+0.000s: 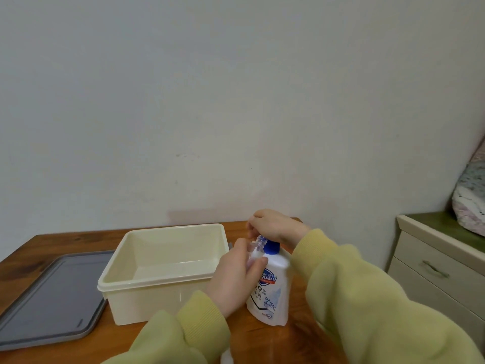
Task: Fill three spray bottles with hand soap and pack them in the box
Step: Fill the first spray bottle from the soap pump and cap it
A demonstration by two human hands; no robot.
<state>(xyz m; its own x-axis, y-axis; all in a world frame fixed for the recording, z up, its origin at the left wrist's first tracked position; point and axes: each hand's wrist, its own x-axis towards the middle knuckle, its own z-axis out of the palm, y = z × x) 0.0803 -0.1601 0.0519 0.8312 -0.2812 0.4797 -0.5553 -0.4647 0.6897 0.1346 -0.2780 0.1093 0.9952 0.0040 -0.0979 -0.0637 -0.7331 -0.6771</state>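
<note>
While the left hand (233, 279) curls its fingers and thumb round a small clear spray bottle (254, 254), the bottle's threaded neck tilts up just beside the blue pump (271, 247) of the white soap bottle (270, 292), which stands upright on the table (52, 245) right against those fingers. Above them the right hand (271, 225) bends over the pump head, fingers curled down round it. Left of both hands sits the cream box (162, 292), a grey lid (49, 292) lying flat beside it.
</note>
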